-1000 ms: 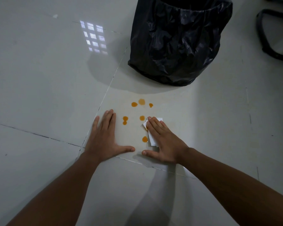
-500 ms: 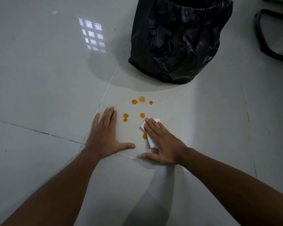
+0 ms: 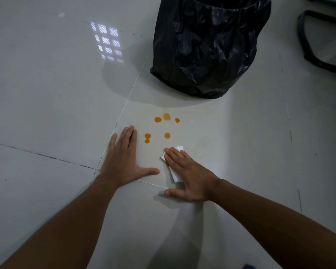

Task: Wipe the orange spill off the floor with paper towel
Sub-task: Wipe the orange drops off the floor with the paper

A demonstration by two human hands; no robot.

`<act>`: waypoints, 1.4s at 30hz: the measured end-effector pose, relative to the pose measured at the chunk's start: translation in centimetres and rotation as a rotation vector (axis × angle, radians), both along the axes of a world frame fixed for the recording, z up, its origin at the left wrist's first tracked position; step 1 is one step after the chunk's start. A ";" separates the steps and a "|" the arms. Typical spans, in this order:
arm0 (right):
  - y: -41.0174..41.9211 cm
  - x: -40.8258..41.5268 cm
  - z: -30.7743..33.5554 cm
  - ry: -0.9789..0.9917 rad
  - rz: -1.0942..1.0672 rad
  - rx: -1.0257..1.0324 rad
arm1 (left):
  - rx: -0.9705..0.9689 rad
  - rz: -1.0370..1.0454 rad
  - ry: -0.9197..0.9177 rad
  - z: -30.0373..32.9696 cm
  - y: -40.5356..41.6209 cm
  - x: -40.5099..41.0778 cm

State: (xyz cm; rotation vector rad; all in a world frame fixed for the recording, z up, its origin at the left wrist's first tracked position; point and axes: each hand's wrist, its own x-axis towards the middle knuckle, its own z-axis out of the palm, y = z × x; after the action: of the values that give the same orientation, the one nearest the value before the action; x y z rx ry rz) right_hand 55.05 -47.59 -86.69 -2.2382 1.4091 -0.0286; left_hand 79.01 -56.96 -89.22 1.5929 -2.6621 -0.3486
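spill drops (image 3: 166, 135) lie on the floor (image 3: 47, 94) between the hands and the bin (image 3: 208, 47) behind.

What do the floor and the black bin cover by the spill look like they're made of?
Floor: looks like glossy glazed tile, judging by its thin grout lines and a mirrored window reflection. Bin cover: thin black plastic film, probably a trash bag, going by its crinkles and soft sheen. What is under it cannot be seen.

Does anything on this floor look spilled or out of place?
Yes: orange drops dot the pale floor tile in front of the black bin. The right hand presses a folded paper towel flat near them; the left hand rests flat beside.
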 end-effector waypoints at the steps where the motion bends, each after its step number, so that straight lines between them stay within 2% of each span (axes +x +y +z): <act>1: 0.0 0.0 0.1 -0.009 -0.001 0.009 | -0.002 0.000 -0.001 0.0 0.0 0.0; 5: 0.5 -1.2 0.4 -0.094 -0.074 -0.036 | -0.009 0.006 -0.001 0.0 0.0 0.0; 8: 1.2 -2.8 0.3 -0.061 -0.075 -0.108 | -0.010 0.005 0.006 -0.1 0.0 0.0; 14: 1.4 -4.1 0.0 -0.008 0.114 -0.066 | -0.015 0.004 0.007 0.1 0.0 0.0; 23: 1.7 -3.4 -1.3 0.095 0.183 -0.118 | -0.005 -0.028 -0.022 0.3 -0.1 0.1; 36: 0.6 1.6 -1.1 0.126 0.018 -0.231 | 0.007 -0.040 -0.050 0.4 -0.1 -0.1; 42: 0.3 0.8 -1.3 0.146 0.049 -0.201 | 0.001 -0.044 -0.053 0.6 -0.1 -0.1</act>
State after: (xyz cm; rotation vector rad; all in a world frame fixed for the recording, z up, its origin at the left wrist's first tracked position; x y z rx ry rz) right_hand 55.82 -47.29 -87.95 -2.4833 1.4844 0.0106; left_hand 78.88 -57.05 -88.65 1.5675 -2.7403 -0.3131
